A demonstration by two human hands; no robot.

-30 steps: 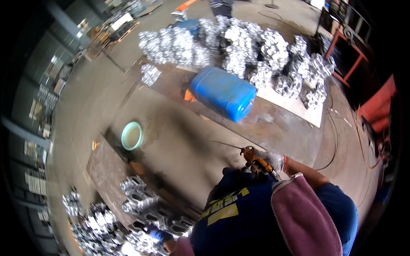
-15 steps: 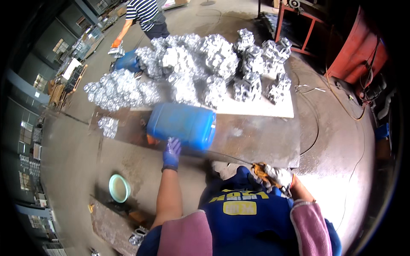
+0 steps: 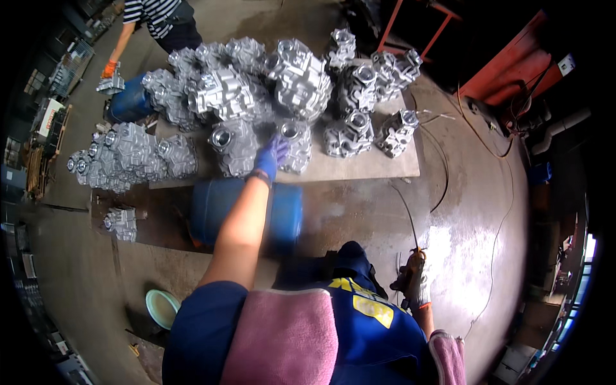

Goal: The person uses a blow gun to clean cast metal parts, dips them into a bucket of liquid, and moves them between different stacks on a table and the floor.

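My left hand point(image 3: 274, 154), in a purple-blue glove, reaches out over a blue plastic drum point(image 3: 287, 215). Its fingers are stretched out against the left side of a grey metal casting point(image 3: 298, 147) with a round opening on top; I cannot tell whether they grip it. Another casting point(image 3: 232, 147) stands just left of that hand. Low at the right, my right hand point(image 3: 414, 279), in a soiled white and brown glove, is closed round a tool with a long thin dark rod point(image 3: 408, 215) pointing forward. The tool's handle is mostly hidden in the glove.
Several more castings point(image 3: 301, 80) crowd the pale board point(image 3: 359, 170) on the table. One casting point(image 3: 120, 223) sits apart at the left. A person in a striped shirt point(image 3: 154, 16) handles a part by another blue drum point(image 3: 130, 97). A green basin point(image 3: 162, 309) and floor hoses point(image 3: 446, 173) are nearby.
My left hand has moved forward from the near side of the blue drum to the castings. The right hand's rod has swung from pointing left to pointing forward. The view has shifted.
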